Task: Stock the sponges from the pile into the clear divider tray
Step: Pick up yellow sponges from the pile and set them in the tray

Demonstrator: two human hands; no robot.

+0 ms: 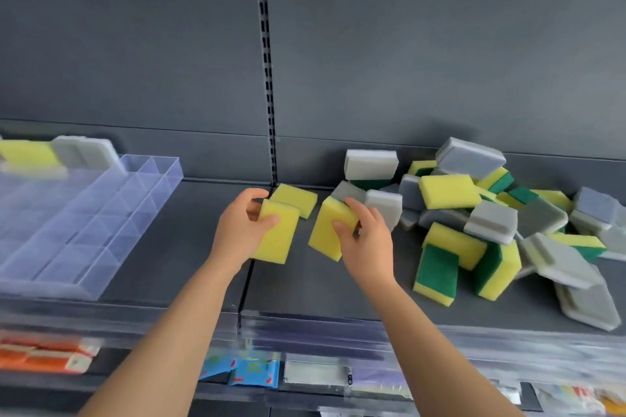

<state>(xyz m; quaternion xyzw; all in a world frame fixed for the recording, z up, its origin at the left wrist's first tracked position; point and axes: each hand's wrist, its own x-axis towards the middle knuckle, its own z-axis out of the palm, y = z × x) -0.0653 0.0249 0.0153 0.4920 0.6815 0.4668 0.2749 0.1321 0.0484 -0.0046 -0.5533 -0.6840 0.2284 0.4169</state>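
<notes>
1. Sponges in the pile (487,213) fill the right of the frame on the shelf (189,247), stacked loosely and leaning on each other. Some stand on edge near the front lip, so any knock while reaching in could likely tip them off the shelf.
2. Tray (84,213), clear and divided, sits at the left of the frame, well apart from the pile. Most of its cells look empty, with a few sponges at its far upper-left end. Its clear walls are hard to see, so a sponge could catch on a divider and sit crooked.
3. Left hand (242,230) has its fingers closed around a yellow sponge (276,234) at centre frame. Just behind it lies a stray sponge (295,198), which a swing toward the tray might brush.
4. Right hand (362,234) pinches a second yellow sponge (330,230) by one end, with most of it hanging free. That grip looks loose, so the soft foam may twist out.
</notes>
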